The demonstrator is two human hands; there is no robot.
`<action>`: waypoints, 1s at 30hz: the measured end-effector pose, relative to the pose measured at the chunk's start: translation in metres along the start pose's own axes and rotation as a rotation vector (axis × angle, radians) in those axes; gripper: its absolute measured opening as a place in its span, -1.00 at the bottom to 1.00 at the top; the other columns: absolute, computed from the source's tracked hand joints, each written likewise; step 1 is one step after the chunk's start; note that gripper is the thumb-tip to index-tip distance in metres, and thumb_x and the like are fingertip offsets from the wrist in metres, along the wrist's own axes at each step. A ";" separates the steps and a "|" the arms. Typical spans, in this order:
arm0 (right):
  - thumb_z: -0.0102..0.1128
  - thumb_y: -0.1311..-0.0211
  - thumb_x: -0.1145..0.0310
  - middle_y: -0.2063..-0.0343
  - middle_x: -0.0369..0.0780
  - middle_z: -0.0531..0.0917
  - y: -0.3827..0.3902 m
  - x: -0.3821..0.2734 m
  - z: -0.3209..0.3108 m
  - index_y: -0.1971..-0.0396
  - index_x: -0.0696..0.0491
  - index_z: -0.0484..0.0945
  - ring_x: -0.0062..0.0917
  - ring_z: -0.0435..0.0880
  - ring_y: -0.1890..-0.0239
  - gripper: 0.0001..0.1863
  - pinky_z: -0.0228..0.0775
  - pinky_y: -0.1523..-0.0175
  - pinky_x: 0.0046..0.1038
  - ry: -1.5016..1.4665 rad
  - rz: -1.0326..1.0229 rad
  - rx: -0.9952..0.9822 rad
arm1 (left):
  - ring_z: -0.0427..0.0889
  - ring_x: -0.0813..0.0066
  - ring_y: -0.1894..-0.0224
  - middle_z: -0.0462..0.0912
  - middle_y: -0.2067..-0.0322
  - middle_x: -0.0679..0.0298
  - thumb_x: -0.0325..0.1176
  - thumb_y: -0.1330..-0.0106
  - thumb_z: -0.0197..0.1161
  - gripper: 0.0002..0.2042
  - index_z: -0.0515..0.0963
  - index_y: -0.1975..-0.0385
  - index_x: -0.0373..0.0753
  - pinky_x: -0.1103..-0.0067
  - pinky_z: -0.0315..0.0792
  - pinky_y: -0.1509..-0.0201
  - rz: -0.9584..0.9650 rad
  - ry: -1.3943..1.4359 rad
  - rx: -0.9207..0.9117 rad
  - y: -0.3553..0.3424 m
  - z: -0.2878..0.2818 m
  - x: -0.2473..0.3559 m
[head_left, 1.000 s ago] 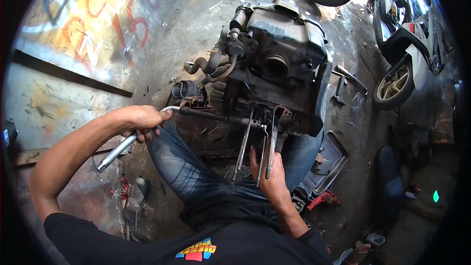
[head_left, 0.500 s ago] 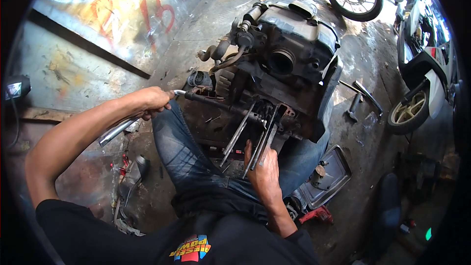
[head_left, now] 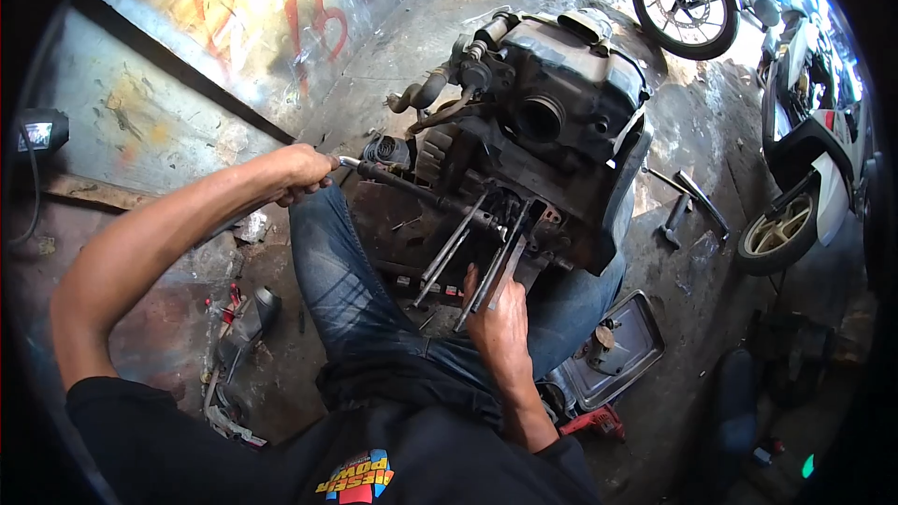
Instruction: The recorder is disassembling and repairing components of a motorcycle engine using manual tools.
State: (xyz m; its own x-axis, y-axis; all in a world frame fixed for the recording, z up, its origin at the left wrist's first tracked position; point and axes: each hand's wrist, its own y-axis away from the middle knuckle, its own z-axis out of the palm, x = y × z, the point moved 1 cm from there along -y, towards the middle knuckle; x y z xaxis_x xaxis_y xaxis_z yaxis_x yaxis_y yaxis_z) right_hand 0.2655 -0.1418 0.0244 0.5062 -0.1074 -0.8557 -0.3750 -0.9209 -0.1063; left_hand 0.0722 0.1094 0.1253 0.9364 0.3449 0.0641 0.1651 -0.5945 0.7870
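Observation:
My left hand [head_left: 304,171] is closed round a bent chrome wrench [head_left: 350,162]; the rest of its handle is hidden behind my forearm. From the wrench's bend, a dark extension bar [head_left: 412,190] runs right to the greasy engine [head_left: 510,201] between my knees. Long metal studs [head_left: 447,257] stick out of the engine toward me. My right hand [head_left: 498,318] is closed at a flat metal bar [head_left: 508,271] beside the right-hand studs, thumb on their left side. Its other fingers are mostly hidden.
A black airbox [head_left: 571,84] sits atop the engine. A hammer [head_left: 675,215] lies on the floor to the right, near parked motorcycles [head_left: 687,5]. A metal tray [head_left: 645,355] and a red tool [head_left: 597,423] are by my right thigh. Loose parts [head_left: 243,327] lie at left.
The wrench's handle end, which showed under my left forearm, is now hidden behind it. My left hand has risen slightly. The right hand stays almost where it was.

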 end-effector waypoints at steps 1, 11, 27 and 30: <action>0.12 -0.26 0.52 0.65 0.09 0.51 0.000 0.001 0.001 0.44 0.26 0.41 0.05 0.52 0.61 -0.86 0.34 0.53 -0.10 -0.004 0.022 0.001 | 0.15 0.60 0.75 0.23 0.68 0.45 0.08 -0.46 -0.08 -0.53 0.48 0.38 -0.25 0.54 0.04 0.74 -0.013 -0.054 -0.027 0.000 -0.003 0.006; 0.10 -0.28 0.47 0.64 0.11 0.55 0.000 -0.009 0.000 0.37 0.28 0.41 0.06 0.60 0.56 -0.84 0.47 0.50 -0.08 0.101 0.058 -0.060 | 0.19 0.46 0.80 0.28 0.77 0.32 0.12 -0.46 -0.10 -0.44 0.39 0.62 -0.25 0.43 0.10 0.74 0.053 -0.217 0.054 0.006 -0.018 0.022; 0.10 -0.28 0.47 0.69 0.10 0.53 -0.001 -0.013 0.001 0.43 0.27 0.44 0.08 0.56 0.58 -0.83 0.37 0.53 -0.07 0.050 0.117 -0.013 | 0.18 0.48 0.77 0.21 0.77 0.30 0.08 -0.49 -0.16 -0.45 0.31 0.67 -0.23 0.46 0.07 0.74 -0.128 -0.377 -0.260 -0.021 -0.008 0.010; 0.16 -0.27 0.47 0.76 0.03 0.42 0.005 0.002 0.007 0.34 0.29 0.41 -0.04 0.40 0.73 -0.82 0.18 0.56 -0.14 0.019 0.031 -0.016 | 0.22 0.39 0.78 0.25 0.81 0.22 -0.35 -0.33 -0.19 -0.71 0.36 0.60 -0.32 0.41 0.13 0.71 -0.030 -0.415 -0.196 -0.022 -0.005 0.013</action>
State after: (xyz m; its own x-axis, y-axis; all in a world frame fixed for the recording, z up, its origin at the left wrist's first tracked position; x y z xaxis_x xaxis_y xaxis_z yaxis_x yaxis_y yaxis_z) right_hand 0.2591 -0.1436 0.0185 0.5095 -0.1427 -0.8486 -0.3786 -0.9227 -0.0721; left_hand 0.0786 0.1308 0.1121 0.9834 0.0159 -0.1807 0.1702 -0.4258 0.8887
